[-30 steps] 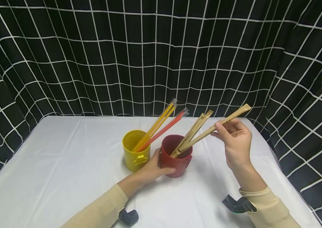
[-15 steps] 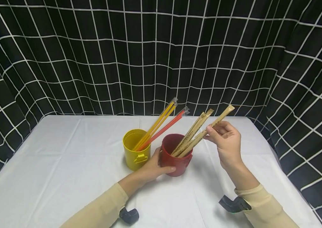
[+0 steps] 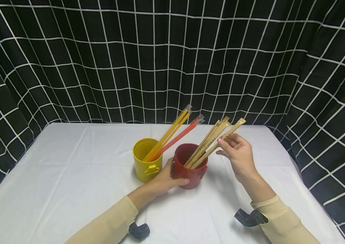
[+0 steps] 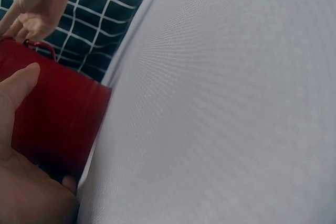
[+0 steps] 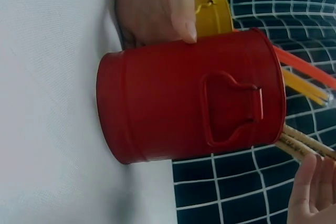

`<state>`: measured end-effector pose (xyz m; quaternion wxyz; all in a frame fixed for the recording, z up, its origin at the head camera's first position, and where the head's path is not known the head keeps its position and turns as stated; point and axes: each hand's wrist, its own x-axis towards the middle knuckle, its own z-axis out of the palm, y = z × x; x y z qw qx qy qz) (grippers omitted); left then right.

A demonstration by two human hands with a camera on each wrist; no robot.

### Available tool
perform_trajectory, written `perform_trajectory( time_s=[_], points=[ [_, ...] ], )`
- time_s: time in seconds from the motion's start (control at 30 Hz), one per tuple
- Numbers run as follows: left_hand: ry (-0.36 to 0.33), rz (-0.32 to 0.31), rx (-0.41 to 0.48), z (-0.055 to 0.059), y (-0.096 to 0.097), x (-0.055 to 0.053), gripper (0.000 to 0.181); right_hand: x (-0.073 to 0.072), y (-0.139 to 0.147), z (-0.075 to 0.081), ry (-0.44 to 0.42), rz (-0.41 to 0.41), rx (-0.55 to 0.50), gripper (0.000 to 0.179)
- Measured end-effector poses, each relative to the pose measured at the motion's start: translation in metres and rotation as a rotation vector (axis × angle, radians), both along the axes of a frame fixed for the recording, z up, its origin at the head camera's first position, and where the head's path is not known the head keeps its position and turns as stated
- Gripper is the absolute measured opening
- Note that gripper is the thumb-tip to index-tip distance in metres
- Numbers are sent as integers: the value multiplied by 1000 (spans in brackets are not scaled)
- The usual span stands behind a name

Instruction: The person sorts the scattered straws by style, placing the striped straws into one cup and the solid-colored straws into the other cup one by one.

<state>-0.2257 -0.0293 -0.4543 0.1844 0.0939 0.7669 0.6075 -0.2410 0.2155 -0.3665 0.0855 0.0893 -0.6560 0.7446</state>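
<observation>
My left hand (image 3: 163,181) grips the red bucket (image 3: 190,178) round its near left side, thumb across the front. In the right wrist view, the bucket (image 5: 157,98) stands upright on the table with its handle folded against the wall. Between thumb and fingers my right hand (image 3: 239,154) pinches a paper-wrapped straw (image 3: 237,124) near its upper part. That straw slants down into the red bucket, its lower end hidden inside. Several other paper-wrapped straws (image 3: 209,139) lean right in the same bucket, just left of the held one.
Left of the red bucket and close to it stands a yellow bucket (image 3: 141,169). Yellow straws (image 3: 172,127) and red-orange straws (image 3: 179,136) in clear wrappers lean right from it. A white cloth (image 3: 77,183) covers the table, and a black gridded curtain (image 3: 114,61) hangs behind.
My right hand has moved left and slightly down, lowering the paper-wrapped straw further into the red bucket beside the others. My left hand keeps its grip on the bucket.
</observation>
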Motion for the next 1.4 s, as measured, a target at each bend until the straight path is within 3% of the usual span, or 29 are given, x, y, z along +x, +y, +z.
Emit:
perform_trajectory(
  time_s=[0.33,1.4],
  points=[
    [0,-3,3,-1,1,0,104,-3,2,-4,-96,60,33,15],
    [-2,-1,-8,2,-1,2,104,-6,-2,-16,-110,108,81,15]
  ],
)
